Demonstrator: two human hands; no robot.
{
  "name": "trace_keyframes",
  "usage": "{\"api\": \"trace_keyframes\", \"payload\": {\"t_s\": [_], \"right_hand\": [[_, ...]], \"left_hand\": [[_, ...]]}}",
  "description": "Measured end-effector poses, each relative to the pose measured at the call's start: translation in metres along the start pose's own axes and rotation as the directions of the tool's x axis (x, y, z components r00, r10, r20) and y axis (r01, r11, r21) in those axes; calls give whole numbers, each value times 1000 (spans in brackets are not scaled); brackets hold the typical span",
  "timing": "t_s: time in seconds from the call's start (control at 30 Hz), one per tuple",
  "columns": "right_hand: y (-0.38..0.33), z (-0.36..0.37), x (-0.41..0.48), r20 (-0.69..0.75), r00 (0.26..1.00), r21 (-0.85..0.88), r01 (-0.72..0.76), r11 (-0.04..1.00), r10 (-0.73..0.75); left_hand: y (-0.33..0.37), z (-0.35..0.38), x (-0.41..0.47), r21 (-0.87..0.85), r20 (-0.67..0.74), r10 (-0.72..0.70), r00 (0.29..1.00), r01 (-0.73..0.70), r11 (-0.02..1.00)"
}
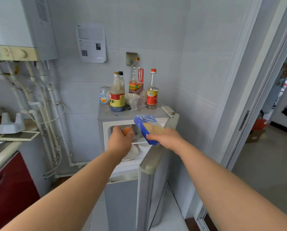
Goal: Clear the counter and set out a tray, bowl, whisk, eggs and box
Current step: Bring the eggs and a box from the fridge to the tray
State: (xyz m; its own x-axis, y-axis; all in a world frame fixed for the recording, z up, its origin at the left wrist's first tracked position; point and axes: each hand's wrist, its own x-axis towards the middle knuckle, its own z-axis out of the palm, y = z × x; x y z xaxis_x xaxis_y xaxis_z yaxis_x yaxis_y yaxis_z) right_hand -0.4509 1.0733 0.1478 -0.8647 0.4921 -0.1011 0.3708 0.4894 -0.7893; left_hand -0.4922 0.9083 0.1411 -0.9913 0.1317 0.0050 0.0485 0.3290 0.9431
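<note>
I stand before a small grey fridge (122,197) whose upper door (154,164) hangs open to the right. My left hand (120,144) is in the upper compartment's opening, fingers curled around a brown egg (127,130). My right hand (166,138) grips a blue box (147,126) with a yellow picture, tilted, in front of the open door's top. Inside the compartment a white plate (132,153) and a white bowl (143,144) show on the shelves, partly hidden by my hands.
Several sauce and oil bottles (117,95) crowd the fridge top, with a small bowl and crumpled plastic. White pipes (44,114) run down the wall at left. A counter edge over a red cabinet (7,189) is at far left. A doorway (272,130) opens at right.
</note>
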Motion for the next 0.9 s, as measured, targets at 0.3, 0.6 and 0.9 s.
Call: {"api": "trace_keyframes", "payload": {"t_s": [0.3, 0.6, 0.9], "right_hand": [[-27, 37, 20, 106, 992, -113, 75, 991, -63], [-49, 53, 63, 151, 975, -150, 186, 971, -164], [-60, 69, 103, 119, 967, -226, 248, 942, -226]], "left_hand": [[-15, -31, 22, 25, -88, -21, 996, 23, 999], [-26, -32, 69, -48, -268, -95, 959, 85, 995], [-29, -27, 125, -45, -382, -125, 916, 116, 992]]}}
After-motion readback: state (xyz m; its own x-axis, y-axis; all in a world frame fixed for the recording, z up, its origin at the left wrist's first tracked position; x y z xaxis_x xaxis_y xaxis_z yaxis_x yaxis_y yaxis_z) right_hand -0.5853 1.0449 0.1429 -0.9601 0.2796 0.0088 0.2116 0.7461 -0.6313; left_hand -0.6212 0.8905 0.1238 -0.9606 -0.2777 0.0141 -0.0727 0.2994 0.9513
